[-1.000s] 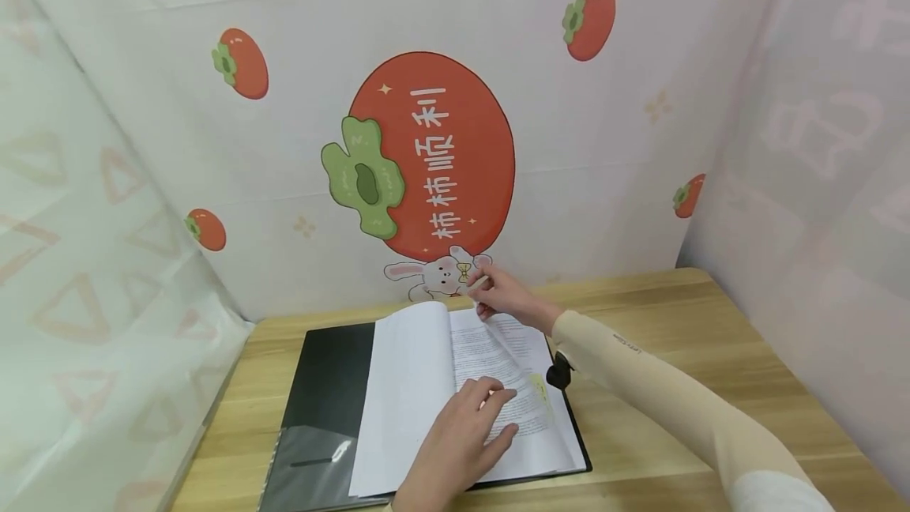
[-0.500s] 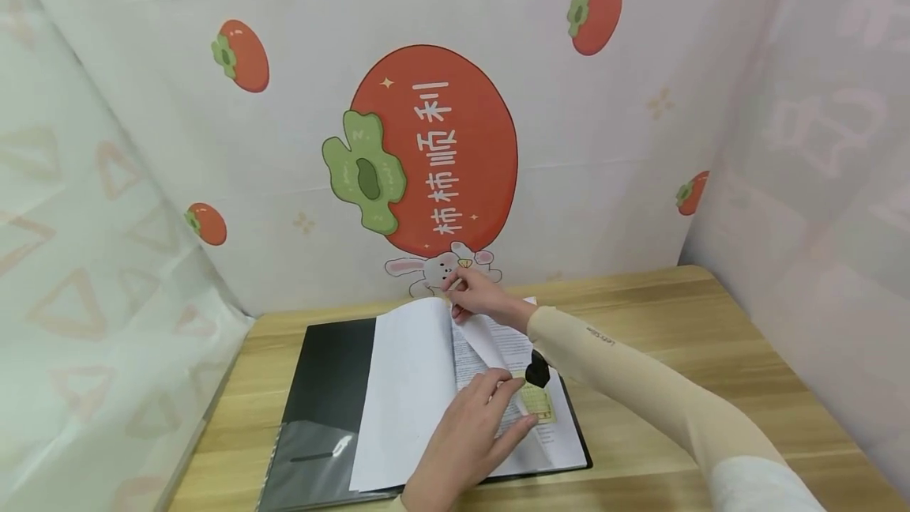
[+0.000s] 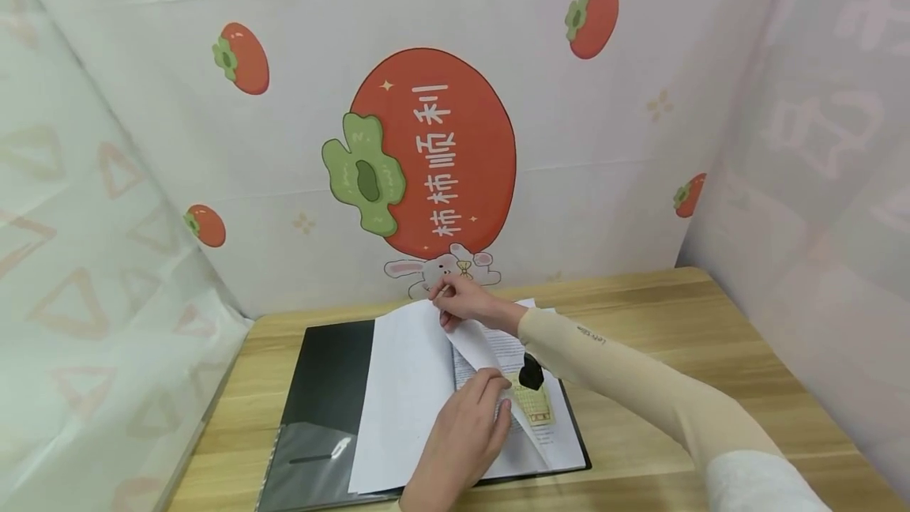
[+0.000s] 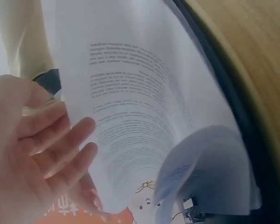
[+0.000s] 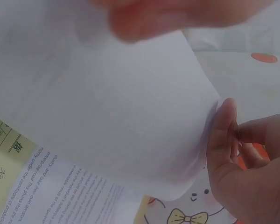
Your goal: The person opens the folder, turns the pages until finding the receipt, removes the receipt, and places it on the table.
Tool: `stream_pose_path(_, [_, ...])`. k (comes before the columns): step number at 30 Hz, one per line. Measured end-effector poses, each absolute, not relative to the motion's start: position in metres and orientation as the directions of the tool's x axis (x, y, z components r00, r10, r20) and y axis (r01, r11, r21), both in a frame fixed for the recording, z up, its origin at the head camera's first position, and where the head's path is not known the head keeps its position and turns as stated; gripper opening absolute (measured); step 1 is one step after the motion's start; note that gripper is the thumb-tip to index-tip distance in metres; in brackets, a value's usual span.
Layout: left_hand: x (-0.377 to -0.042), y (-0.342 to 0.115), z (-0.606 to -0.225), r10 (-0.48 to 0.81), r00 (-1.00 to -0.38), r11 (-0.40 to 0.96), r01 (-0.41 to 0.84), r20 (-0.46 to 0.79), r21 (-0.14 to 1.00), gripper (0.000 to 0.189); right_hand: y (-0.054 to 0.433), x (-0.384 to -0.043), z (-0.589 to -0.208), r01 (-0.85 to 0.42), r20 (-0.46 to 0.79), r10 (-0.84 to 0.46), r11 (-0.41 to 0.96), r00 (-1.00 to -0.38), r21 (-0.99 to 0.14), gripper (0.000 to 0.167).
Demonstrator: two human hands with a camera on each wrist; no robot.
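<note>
A black folder (image 3: 334, 370) lies spread on the table with a stack of printed paper in it. My right hand (image 3: 465, 303), reaching over from the right, pinches the far edge of one lifted page (image 3: 472, 346); the right wrist view shows this page's white side curving from the fingers (image 5: 221, 135). My left hand (image 3: 465, 429) is over the lower part of the papers, its fingers (image 4: 77, 135) loosely extended by the page's edge; contact is unclear. Partly under the lifted page, a yellow receipt slip (image 3: 533, 401) lies on the printed sheet beneath.
Turned pages (image 3: 405, 393) lie on the left of the folder, beside its clear pocket (image 3: 313, 457). A wooden table (image 3: 654, 354) carries the folder. White cloth (image 3: 284, 141) with persimmon prints hangs behind and on both sides.
My right hand has drawn the page's far edge leftward, lifting and curling the sheet, so more of the yellow slip shows. My left hand moved slightly right, then back.
</note>
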State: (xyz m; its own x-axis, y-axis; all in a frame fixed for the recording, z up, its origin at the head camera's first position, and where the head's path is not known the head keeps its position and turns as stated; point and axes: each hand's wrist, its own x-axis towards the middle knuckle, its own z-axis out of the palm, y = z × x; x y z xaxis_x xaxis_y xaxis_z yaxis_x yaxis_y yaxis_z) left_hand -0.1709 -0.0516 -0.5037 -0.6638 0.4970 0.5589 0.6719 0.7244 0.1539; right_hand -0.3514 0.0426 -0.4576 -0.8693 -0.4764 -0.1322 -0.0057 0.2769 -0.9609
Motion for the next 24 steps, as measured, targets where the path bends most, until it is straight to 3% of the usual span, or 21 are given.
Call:
stream_pose_path(13, [-0.167, -0.052, -0.508, 0.554, -0.663, 0.673, 0.713, 0.504, 0.199, 0.027, 0.045, -0.349, -0.445, 0.022, -0.157, -0.529, 0.252, -0.834, -0.968, 0.018])
stream_pose_path(24, [-0.165, -0.051, -0.508, 0.503, -0.716, 0.7, 0.666, 0.484, 0.258, 0.027, 0.044, -0.352, -0.446, 0.021, -0.149, -0.528, 0.242, -0.836, -0.97, 0.021])
